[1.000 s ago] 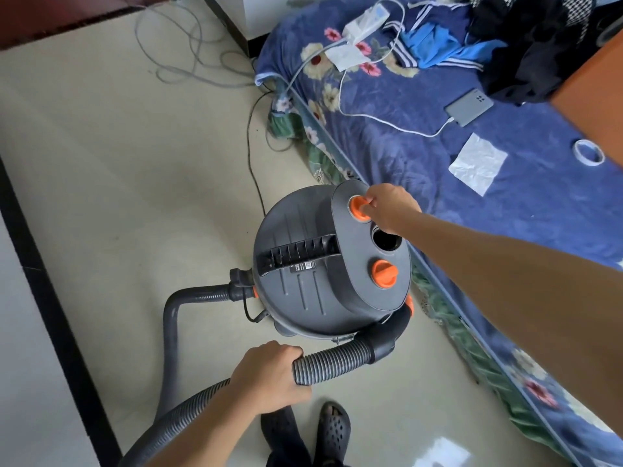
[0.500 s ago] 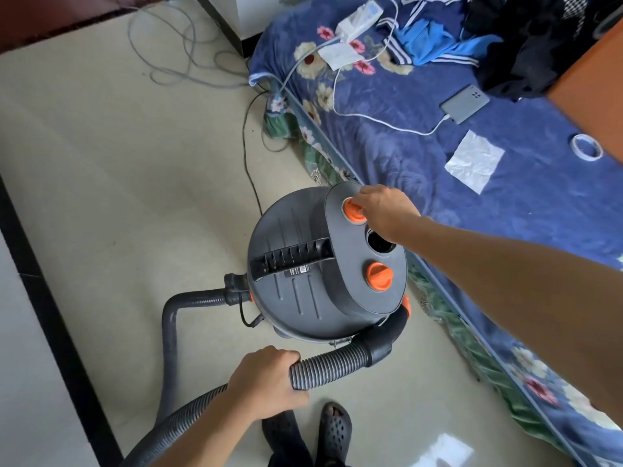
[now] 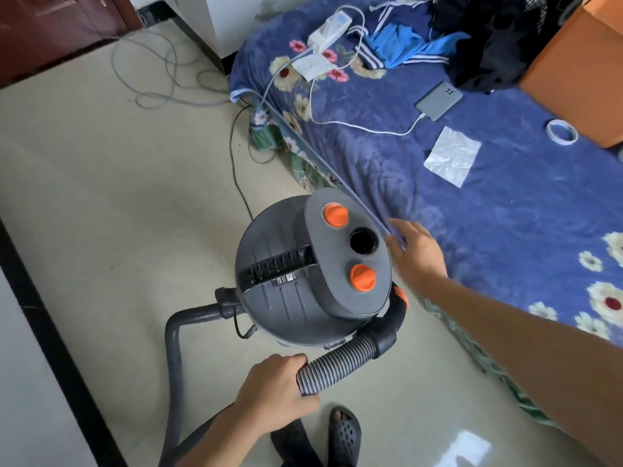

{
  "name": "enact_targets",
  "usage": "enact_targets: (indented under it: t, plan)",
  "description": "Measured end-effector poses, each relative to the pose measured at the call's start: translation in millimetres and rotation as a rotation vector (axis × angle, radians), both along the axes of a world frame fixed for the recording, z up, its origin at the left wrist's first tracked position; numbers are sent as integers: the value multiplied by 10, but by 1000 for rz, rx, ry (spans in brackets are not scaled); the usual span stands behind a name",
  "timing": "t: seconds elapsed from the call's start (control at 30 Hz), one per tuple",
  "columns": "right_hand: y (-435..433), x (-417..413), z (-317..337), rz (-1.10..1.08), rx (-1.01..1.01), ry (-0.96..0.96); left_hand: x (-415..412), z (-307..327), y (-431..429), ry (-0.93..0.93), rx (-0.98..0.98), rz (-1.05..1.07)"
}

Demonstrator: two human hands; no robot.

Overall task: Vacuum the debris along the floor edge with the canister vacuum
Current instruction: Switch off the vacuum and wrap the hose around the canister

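The grey canister vacuum (image 3: 286, 281) stands on the beige floor beside the bed, with two orange knobs (image 3: 335, 214) and a dark round port on its lid. Its ribbed grey hose (image 3: 340, 362) leaves the canister's near side and curves toward me. My left hand (image 3: 274, 390) grips that hose just below the canister. My right hand (image 3: 413, 252) hovers to the right of the lid with relaxed fingers, holding nothing, close to the bed's edge.
A bed with a blue floral cover (image 3: 472, 197) fills the right side, carrying a phone (image 3: 438, 101), a power strip, clothes and paper. A black power cord (image 3: 237, 163) and loose grey cables (image 3: 158, 72) lie on the floor. A dark floor strip (image 3: 50, 332) runs along the left.
My right hand has let go of the far orange knob and drawn back to the right of the lid. The left hand keeps its grip on the hose.
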State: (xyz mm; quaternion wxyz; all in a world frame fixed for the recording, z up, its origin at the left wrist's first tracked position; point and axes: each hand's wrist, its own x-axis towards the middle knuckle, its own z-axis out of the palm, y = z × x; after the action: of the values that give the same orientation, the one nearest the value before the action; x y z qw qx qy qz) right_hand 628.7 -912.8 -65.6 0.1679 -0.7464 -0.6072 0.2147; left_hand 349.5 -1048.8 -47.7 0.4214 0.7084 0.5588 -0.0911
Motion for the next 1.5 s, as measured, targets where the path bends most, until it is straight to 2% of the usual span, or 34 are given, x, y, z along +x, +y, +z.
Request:
enact_targets:
  t: [0.1,0.17,0.27,0.37,0.53,0.6,0.67,0.73,0.83,0.97,1.07,1.2,1.37,1.43,1.5]
  plan:
    - [-565,441,-100,-301,-121,43,270,155,127,-92,14,38]
    - [-938,617,-146,-361,-246,49,478,221,247,-174,13,95]
    - [-1517,633,-201,-328,-429,101,827,375,480,-290,-22,195]
    - [-1987,487,-292,-295,-573,229,1195,655,721,-485,-92,354]
    - [-2366,-85,-145,-33,-830,536,1689,1021,1074,-718,-177,736]
    - [-2399,-326,-80,61,-869,659,1829,1133,1214,-763,-164,883]
    - [-2371,-456,4,5,-776,713,1906,1233,1385,-801,-102,990]
    - [-2298,-448,99,-114,-658,668,1909,1312,1569,-830,-19,1104]
    - [-2108,-368,112,-118,-665,843,1805,1388,1824,-900,38,1260]
    - [-1625,-102,45,-356,-476,537,1566,1444,2031,-933,-50,1429]
    - [-1146,264,114,-383,-371,339,1242,1308,2178,-954,-103,1525]
    - [-486,611,247,-305,-254,31,814,1099,2201,-995,-230,1595]
    - [254,554,543,-188,-81,-71,368,952,2075,-984,-321,1598]
    - [506,405,650,-109,18,-55,137,925,1987,-859,-397,1553]
    - [700,260,749,-22,100,-34,-119,820,1885,-638,-337,1495]
